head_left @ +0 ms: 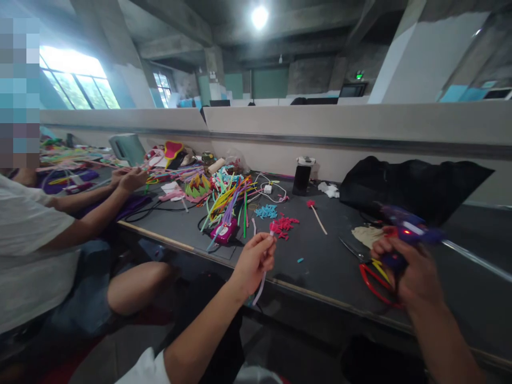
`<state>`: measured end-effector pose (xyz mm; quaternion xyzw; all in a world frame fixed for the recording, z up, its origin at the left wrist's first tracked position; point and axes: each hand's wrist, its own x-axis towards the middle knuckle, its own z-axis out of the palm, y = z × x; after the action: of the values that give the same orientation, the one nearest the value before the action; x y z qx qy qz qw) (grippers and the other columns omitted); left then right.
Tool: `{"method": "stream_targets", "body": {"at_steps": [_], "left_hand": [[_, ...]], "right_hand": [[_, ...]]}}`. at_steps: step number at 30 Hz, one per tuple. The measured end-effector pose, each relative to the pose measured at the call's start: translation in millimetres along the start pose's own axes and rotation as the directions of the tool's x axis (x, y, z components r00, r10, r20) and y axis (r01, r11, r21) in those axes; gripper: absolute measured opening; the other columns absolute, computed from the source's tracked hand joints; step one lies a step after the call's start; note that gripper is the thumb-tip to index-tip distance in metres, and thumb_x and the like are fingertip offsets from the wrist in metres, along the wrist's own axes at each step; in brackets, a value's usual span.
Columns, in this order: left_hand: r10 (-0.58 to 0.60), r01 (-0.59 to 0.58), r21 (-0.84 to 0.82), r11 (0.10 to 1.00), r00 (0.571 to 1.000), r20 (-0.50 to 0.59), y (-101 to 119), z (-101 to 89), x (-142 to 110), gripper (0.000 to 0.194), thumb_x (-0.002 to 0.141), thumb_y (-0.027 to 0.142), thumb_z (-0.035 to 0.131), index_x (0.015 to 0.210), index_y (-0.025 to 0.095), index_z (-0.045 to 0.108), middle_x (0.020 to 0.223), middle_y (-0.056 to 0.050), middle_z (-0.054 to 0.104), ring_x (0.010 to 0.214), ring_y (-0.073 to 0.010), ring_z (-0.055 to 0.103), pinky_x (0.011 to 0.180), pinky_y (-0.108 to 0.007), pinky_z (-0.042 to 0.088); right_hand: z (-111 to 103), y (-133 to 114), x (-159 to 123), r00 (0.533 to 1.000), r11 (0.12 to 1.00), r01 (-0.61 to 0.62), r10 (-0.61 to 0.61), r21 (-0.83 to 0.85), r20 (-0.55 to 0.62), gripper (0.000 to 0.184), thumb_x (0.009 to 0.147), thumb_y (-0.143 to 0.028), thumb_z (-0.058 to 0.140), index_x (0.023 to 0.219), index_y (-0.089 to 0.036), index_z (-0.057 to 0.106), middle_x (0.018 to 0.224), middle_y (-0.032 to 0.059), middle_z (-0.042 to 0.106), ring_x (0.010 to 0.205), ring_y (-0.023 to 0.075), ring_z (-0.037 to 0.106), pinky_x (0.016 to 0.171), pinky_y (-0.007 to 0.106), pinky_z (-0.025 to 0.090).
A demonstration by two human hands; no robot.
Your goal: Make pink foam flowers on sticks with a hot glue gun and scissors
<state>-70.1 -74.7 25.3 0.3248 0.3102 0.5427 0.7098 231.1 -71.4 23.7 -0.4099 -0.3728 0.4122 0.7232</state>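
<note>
Head view. The left hand pinches a pale stem topped by a red cluster, near loose red pieces on the bench. The right hand is wrapped around a glue gun, well apart from the stem. The step appears to be gluing; the next move probably calls for a steady stem and careful nozzle alignment.

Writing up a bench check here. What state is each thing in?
Glue gun: red light on, gripped in right hand
Pale stem: pink-tipped, pinched in left hand
Scissors: lying on table, blade opening unclear
Phone-like device: upright, screen dark
Ceiling lamp: lit
Green sign: lit
</note>
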Motion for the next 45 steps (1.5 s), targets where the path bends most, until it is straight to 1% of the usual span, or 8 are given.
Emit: {"method": "stream_targets", "body": {"at_steps": [4,8,12,18,27,32,36,45], "left_hand": [[-0.002,0.002,-0.002,1.000,1.000,-0.005,-2,11.2,24,0.030,0.067,0.033,0.080,0.079,0.015,0.059,0.064,0.004,0.053,0.044,-0.0038,0.042,0.040,-0.017,0.023],[-0.041,0.041,0.025,0.999,0.999,0.016,-8,24.2,49,0.028,0.066,0.031,0.081,0.079,0.011,0.066,0.065,0.001,0.055,0.050,-0.0062,0.049,0.042,-0.018,0.030],[-0.065,0.063,0.032,0.998,0.996,0.067,-14,33.1,62,0.029,0.068,0.032,0.080,0.082,0.010,0.068,0.063,0.002,0.054,0.049,-0.0059,0.047,0.041,-0.018,0.029],[-0.026,0.024,0.043,0.999,0.999,0.041,-17,31.9,62,0.032,0.074,0.039,0.075,0.087,0.011,0.066,0.060,0.004,0.052,0.039,-0.0023,0.036,0.036,-0.018,0.018],[0.023,-0.023,0.068,0.997,1.000,0.012,-11,33.1,57,0.024,0.082,0.037,0.068,0.088,0.015,0.061,0.057,0.004,0.054,0.038,-0.0027,0.034,0.036,-0.017,0.017],[0.024,-0.024,0.063,0.998,1.000,-0.013,-13,33.0,55,0.022,0.083,0.035,0.068,0.086,0.015,0.059,0.057,0.004,0.054,0.038,-0.0030,0.033,0.036,-0.016,0.018],[0.010,-0.009,0.076,0.997,1.000,-0.007,-15,33.8,55,0.022,0.083,0.035,0.067,0.085,0.015,0.058,0.057,0.004,0.054,0.038,-0.0032,0.034,0.036,-0.016,0.018],[0.009,-0.009,0.080,0.997,1.000,0.009,-17,33.2,54,0.023,0.084,0.037,0.066,0.085,0.015,0.058,0.057,0.004,0.055,0.036,-0.0030,0.033,0.035,-0.017,0.017]], "right_hand": [[0,-1,-7,0.997,0.997,-0.058,0.055,0.045,0.048,0.024,0.071,-0.041,0.075,0.080,-0.022,0.064,0.068,-0.0030,0.049,0.062,0.0105,0.049,0.053,0.024,0.045],[18,22,-23,0.995,0.983,0.060,-0.045,-0.172,0.086,0.027,0.073,-0.046,0.075,0.088,-0.024,0.069,0.095,0.0030,0.064,0.072,0.0135,0.056,0.052,0.024,0.044],[41,38,-37,0.985,0.913,0.044,0.029,-0.405,0.173,0.031,0.074,-0.051,0.072,0.088,-0.023,0.073,0.070,0.0012,0.065,0.059,0.0135,0.055,0.055,0.027,0.046],[69,33,-42,0.961,0.845,0.114,0.039,-0.523,0.274,0.037,0.074,-0.059,0.066,0.083,-0.024,0.071,0.072,0.0014,0.069,0.056,0.0140,0.056,0.059,0.027,0.049],[83,28,-51,0.985,0.839,0.028,0.069,-0.544,0.156,0.039,0.072,-0.063,0.065,0.077,-0.024,0.069,0.064,-0.0009,0.065,0.056,0.0148,0.056,0.055,0.025,0.048],[80,30,-48,0.968,0.813,0.058,0.095,-0.580,0.231,0.035,0.074,-0.058,0.065,0.076,-0.024,0.069,0.062,-0.0014,0.065,0.054,0.0139,0.057,0.054,0.023,0.049],[80,31,-47,0.972,0.779,0.072,0.085,-0.622,0.219,0.038,0.074,-0.061,0.063,0.072,-0.023,0.068,0.055,-0.0025,0.059,0.050,0.0135,0.054,0.050,0.023,0.047],[88,30,-55,0.997,0.804,-0.008,0.055,-0.594,0.062,0.042,0.070,-0.063,0.065,0.061,-0.022,0.061,0.052,-0.0023,0.053,0.052,0.0142,0.051,0.052,0.023,0.047]]}}
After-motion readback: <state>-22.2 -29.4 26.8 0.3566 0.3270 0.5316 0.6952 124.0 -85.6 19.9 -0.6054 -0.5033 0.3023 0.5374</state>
